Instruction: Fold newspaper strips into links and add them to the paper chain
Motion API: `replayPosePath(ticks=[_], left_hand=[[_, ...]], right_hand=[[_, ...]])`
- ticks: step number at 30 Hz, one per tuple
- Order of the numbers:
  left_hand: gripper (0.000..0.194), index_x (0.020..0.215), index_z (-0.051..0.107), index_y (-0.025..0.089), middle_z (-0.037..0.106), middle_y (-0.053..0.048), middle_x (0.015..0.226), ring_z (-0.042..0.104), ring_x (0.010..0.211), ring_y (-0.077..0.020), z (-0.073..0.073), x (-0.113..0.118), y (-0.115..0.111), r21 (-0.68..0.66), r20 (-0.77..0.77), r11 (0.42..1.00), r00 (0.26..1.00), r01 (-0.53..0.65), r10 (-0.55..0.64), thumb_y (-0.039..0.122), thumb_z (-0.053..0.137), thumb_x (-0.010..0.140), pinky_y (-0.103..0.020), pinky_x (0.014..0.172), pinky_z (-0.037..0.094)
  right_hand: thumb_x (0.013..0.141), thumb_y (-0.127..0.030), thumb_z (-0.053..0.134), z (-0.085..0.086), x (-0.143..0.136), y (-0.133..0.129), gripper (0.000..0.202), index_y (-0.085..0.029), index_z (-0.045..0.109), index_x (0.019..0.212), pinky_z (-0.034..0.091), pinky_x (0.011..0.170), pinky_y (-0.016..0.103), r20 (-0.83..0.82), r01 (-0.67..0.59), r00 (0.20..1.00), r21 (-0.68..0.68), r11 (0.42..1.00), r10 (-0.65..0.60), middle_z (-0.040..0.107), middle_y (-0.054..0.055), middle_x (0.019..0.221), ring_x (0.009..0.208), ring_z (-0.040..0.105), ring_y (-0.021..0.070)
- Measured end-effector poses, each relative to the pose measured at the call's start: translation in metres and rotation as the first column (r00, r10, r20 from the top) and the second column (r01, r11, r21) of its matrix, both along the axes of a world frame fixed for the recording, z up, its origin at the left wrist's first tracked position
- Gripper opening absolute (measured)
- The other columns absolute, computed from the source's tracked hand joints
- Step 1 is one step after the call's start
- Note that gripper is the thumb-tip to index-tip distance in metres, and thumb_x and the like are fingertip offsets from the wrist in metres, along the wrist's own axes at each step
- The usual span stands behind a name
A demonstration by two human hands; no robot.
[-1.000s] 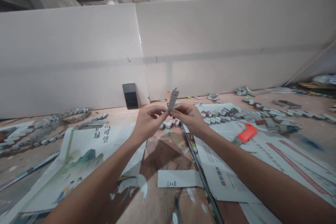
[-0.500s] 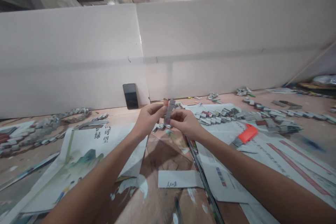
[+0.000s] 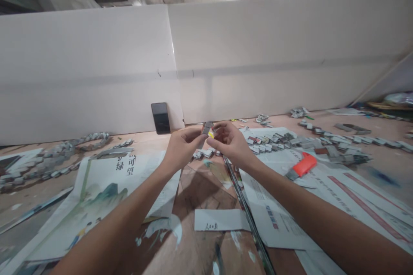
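Between thumb and fingers, my left hand pinches a small folded grey paper piece. Close to its right side is my right hand, its fingers curled and thumb pointing at the piece; a bit of yellow shows between the two hands. Whether the right fingertips grip anything is too small to tell. Just below the hands, a chain of folded paper links lies on the table, partly hidden by them.
A phone leans on the white partition. An orange cutter lies on printed sheets at the right. Paper chains lie left, others right. A paper strip and a long thin ruler-like bar are in front.
The grey piece, upright between both hands before, now sits tilted and shorter-looking in my left fingers. My right hand has moved slightly up and its fingers have spread a little.
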State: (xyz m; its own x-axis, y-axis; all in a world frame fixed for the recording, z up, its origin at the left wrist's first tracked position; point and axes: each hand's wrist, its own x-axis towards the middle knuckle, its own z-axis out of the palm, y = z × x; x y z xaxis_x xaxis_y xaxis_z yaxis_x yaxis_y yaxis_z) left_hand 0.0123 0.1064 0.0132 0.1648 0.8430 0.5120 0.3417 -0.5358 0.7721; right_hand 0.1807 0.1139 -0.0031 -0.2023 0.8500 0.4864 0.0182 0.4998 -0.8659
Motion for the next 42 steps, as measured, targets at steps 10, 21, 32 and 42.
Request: replayPosePath(ticks=[10, 21, 32, 42], left_hand=[[0.036, 0.117, 0.063, 0.025, 0.064, -0.007, 0.117, 0.063, 0.093, -0.0174, -0.006, -0.001, 0.002, 0.173, -0.081, 0.985, 0.996, -0.019, 0.034, 0.025, 0.064, 0.081, -0.031, 0.078, 0.052], [0.012, 0.084, 0.072, 0.021, 0.068, -0.006, 0.082, 0.060, 0.073, -0.0155, -0.013, -0.007, 0.009, 0.293, -0.164, 0.955, 0.981, -0.048, 0.100, 0.025, 0.061, 0.083, -0.027, 0.064, 0.047], [0.016, 0.082, 0.074, 0.019, 0.073, -0.004, 0.079, 0.065, 0.064, -0.0148, -0.009, -0.006, 0.005, 0.019, -0.080, 0.999, 0.996, -0.034, 0.035, 0.032, 0.064, 0.080, -0.025, 0.059, 0.052], [0.019, 0.078, 0.073, 0.017, 0.072, -0.006, 0.079, 0.061, 0.058, -0.0117, -0.002, 0.001, -0.001, -0.056, 0.067, 0.998, 0.997, 0.029, -0.025, 0.034, 0.067, 0.078, -0.023, 0.052, 0.051]], right_hand=[[0.075, -0.032, 0.070, 0.014, 0.011, 0.003, 0.014, -0.020, 0.066, 0.081, 0.042, 0.045, 0.025, -0.124, 0.165, 0.982, 0.179, 0.970, -0.145, 0.061, -0.001, 0.064, 0.049, 0.050, 0.0094], [0.077, -0.032, 0.069, 0.023, 0.015, -0.004, 0.013, -0.021, 0.066, 0.083, 0.044, 0.039, 0.027, -0.182, 0.082, 0.982, 0.171, 0.982, -0.050, 0.067, 0.000, 0.067, 0.040, 0.052, 0.0090], [0.074, -0.035, 0.071, 0.025, 0.014, -0.009, 0.027, -0.023, 0.064, 0.097, 0.048, 0.043, 0.026, -0.082, -0.060, 0.994, 0.107, 0.992, 0.069, 0.065, -0.001, 0.067, 0.046, 0.055, 0.0103], [0.077, -0.042, 0.068, 0.006, 0.004, 0.001, 0.027, -0.019, 0.063, 0.089, 0.050, 0.048, 0.024, -0.060, -0.199, 0.979, -0.086, 0.976, 0.195, 0.062, 0.000, 0.068, 0.051, 0.058, 0.0095]])
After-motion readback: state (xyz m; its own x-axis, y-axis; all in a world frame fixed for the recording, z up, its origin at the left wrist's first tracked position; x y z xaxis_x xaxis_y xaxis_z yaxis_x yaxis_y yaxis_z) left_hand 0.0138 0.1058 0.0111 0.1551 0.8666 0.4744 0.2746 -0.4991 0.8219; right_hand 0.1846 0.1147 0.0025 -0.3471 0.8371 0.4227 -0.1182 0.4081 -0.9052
